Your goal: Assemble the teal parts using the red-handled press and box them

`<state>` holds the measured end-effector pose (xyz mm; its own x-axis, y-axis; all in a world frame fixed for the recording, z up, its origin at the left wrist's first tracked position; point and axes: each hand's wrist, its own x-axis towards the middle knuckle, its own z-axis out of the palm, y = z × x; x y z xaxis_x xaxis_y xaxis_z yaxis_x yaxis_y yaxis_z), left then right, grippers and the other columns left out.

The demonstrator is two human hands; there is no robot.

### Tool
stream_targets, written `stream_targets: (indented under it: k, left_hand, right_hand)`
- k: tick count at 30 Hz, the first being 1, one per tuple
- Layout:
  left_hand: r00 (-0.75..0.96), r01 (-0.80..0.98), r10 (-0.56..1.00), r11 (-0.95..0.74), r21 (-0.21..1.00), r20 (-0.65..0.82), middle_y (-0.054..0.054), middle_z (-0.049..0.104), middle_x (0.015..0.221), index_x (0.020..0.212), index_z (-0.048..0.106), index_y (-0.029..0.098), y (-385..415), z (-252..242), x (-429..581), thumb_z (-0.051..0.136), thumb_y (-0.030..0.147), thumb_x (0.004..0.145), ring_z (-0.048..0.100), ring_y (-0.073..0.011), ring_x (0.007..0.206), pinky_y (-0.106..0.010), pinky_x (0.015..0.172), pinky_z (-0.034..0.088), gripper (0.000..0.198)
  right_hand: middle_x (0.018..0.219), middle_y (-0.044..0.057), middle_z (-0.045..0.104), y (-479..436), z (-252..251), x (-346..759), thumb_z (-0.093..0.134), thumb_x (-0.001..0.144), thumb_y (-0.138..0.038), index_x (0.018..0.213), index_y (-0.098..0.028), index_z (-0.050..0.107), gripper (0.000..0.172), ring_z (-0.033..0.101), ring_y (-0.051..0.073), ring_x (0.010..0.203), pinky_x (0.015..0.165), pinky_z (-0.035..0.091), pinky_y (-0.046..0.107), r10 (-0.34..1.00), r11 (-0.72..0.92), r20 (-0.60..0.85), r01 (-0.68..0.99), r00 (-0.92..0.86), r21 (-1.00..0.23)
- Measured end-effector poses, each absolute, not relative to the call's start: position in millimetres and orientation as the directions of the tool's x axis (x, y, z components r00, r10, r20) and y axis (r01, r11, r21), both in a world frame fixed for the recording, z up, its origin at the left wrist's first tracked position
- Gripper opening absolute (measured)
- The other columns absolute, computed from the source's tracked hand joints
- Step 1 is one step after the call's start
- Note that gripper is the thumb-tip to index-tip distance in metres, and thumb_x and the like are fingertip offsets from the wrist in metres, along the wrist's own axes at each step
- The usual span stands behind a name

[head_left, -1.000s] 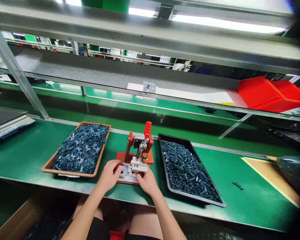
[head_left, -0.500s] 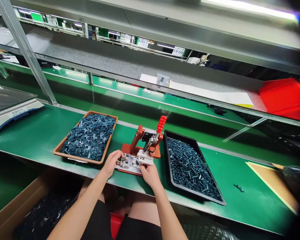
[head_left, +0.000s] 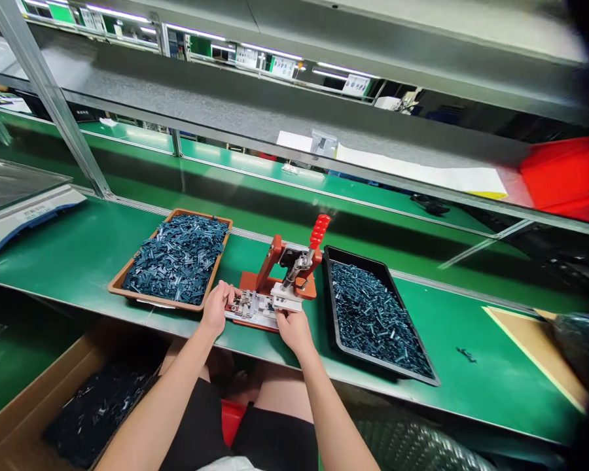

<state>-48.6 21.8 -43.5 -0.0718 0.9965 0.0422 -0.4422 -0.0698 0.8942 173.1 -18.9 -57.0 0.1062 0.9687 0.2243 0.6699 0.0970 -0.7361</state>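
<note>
A toggle-clamp press (head_left: 294, 265) with a red handle and a reddish-brown frame stands at the bench's front edge. Its metal fixture (head_left: 255, 306) lies low in front. My left hand (head_left: 214, 310) is closed at the fixture's left end, fingers curled; whatever they hold is too small to make out. At the right end, just below the pale press block (head_left: 287, 297), my right hand (head_left: 293, 328) pinches, its fingertips partly hidden. An orange-brown tray (head_left: 114, 288) heaped with dark flat plastic parts is left of the press. A black tray (head_left: 334, 320) of thin dark parts is to the right.
A scale (head_left: 24, 209) stands at the far left of the green bench (head_left: 481, 386). A few loose dark parts (head_left: 466, 354) lie at right, near a brown board (head_left: 535, 353). Below left is a cardboard box (head_left: 34, 409) with dark pieces. A red bin (head_left: 567, 180) is on the shelf.
The view has shifted slightly. My left hand has drawn back a little from the fixture's left-end clamps, its fingers more curled. My right hand stays at the right end. The red handle remains upright.
</note>
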Motion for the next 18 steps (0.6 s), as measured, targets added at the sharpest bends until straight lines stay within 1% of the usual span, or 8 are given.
stream_targets:
  k: [3, 5, 6, 9, 11, 12, 14, 18]
  left_hand:
    - [-0.093, -0.348, 0.993, -0.096, 0.933, 0.067, -0.002, 0.060, 0.071, 0.071, 0.050, 0.022, 23.4, -47.1, -48.0, 0.054, 0.070, 0.091, 0.068, -0.0238, 0.090, -0.044, 0.102, 0.051, 0.052]
    - [-0.132, -0.201, 0.987, -0.118, 0.972, 0.092, -0.009, 0.070, 0.096, 0.089, 0.061, 0.020, 20.4, -49.9, -46.9, 0.053, 0.068, 0.092, 0.067, -0.0259, 0.103, -0.046, 0.104, 0.051, 0.049]
    - [-0.162, -0.127, 0.981, -0.128, 0.984, 0.107, -0.012, 0.071, 0.109, 0.102, 0.063, 0.019, 16.4, -51.6, -46.1, 0.054, 0.067, 0.092, 0.066, -0.0269, 0.110, -0.048, 0.108, 0.049, 0.050]
    - [-0.245, 0.005, 0.957, -0.159, 0.987, 0.155, -0.017, 0.060, 0.141, 0.133, 0.054, 0.019, -8.3, -60.9, -44.9, 0.065, 0.062, 0.088, 0.058, -0.0303, 0.131, -0.052, 0.120, 0.039, 0.063]
    - [-0.294, 0.068, 0.932, -0.199, 0.978, 0.210, -0.016, 0.048, 0.154, 0.144, 0.047, 0.020, -36.6, -71.7, -47.6, 0.069, 0.056, 0.086, 0.047, -0.0325, 0.144, -0.053, 0.126, 0.032, 0.072]
    - [-0.283, 0.098, 0.935, -0.192, 0.976, 0.213, -0.016, 0.044, 0.158, 0.148, 0.045, 0.021, -53.7, -77.8, -49.7, 0.070, 0.055, 0.087, 0.044, -0.0334, 0.147, -0.054, 0.128, 0.029, 0.074]
    - [-0.213, 0.123, 0.961, -0.153, 0.981, 0.176, -0.015, 0.046, 0.157, 0.148, 0.045, 0.022, -89.0, -88.5, -53.0, 0.067, 0.055, 0.089, 0.044, -0.0340, 0.147, -0.056, 0.127, 0.030, 0.071]
    - [-0.027, 0.169, 0.998, -0.053, 0.984, 0.058, -0.013, 0.062, 0.139, 0.128, 0.061, 0.024, -134.3, -95.9, -46.3, 0.062, 0.065, 0.088, 0.059, -0.0335, 0.132, -0.055, 0.120, 0.043, 0.057]
  right_hand:
    - [0.119, 0.010, 0.073, -16.1, -58.6, 171.5, 0.057, 0.090, -0.034, 0.113, -0.022, 0.075, 0.031, 0.066, 0.030, 0.115, 0.105, 0.051, 0.045, 0.966, 0.108, 0.233, 0.637, 0.115, -0.764]
    - [0.118, 0.008, 0.073, -17.9, -53.7, 169.7, 0.056, 0.090, -0.028, 0.112, -0.023, 0.074, 0.029, 0.066, 0.028, 0.114, 0.105, 0.051, 0.044, 0.956, 0.157, 0.273, 0.602, 0.105, -0.783]
    - [0.118, 0.008, 0.072, -20.2, -50.1, 168.9, 0.055, 0.090, -0.023, 0.112, -0.024, 0.074, 0.029, 0.065, 0.026, 0.114, 0.106, 0.051, 0.043, 0.947, 0.192, 0.306, 0.586, 0.100, -0.787]
    - [0.121, 0.008, 0.069, -30.6, -41.8, 167.6, 0.053, 0.088, -0.014, 0.115, -0.023, 0.071, 0.033, 0.063, 0.024, 0.117, 0.106, 0.050, 0.039, 0.902, 0.288, 0.420, 0.583, 0.103, -0.760]
    - [0.116, 0.009, 0.067, -38.9, -42.0, 166.7, 0.051, 0.092, -0.015, 0.111, -0.022, 0.069, 0.028, 0.062, 0.023, 0.113, 0.101, 0.051, 0.037, 0.869, 0.284, 0.470, 0.621, 0.156, -0.730]
    - [0.110, 0.009, 0.066, -43.0, -43.5, 166.1, 0.049, 0.095, -0.016, 0.107, -0.022, 0.068, 0.023, 0.063, 0.023, 0.107, 0.096, 0.052, 0.035, 0.858, 0.262, 0.478, 0.639, 0.189, -0.723]
    - [0.096, 0.007, 0.065, -49.8, -46.5, 164.9, 0.045, 0.099, -0.019, 0.096, -0.022, 0.064, 0.020, 0.063, 0.022, 0.093, 0.085, 0.052, 0.033, 0.851, 0.207, 0.466, 0.660, 0.244, -0.723]
    - [0.087, 0.006, 0.066, -50.9, -40.5, 165.9, 0.047, 0.100, -0.022, 0.089, -0.021, 0.060, 0.018, 0.062, 0.021, 0.084, 0.078, 0.048, 0.031, 0.907, 0.063, 0.330, 0.692, 0.261, -0.720]
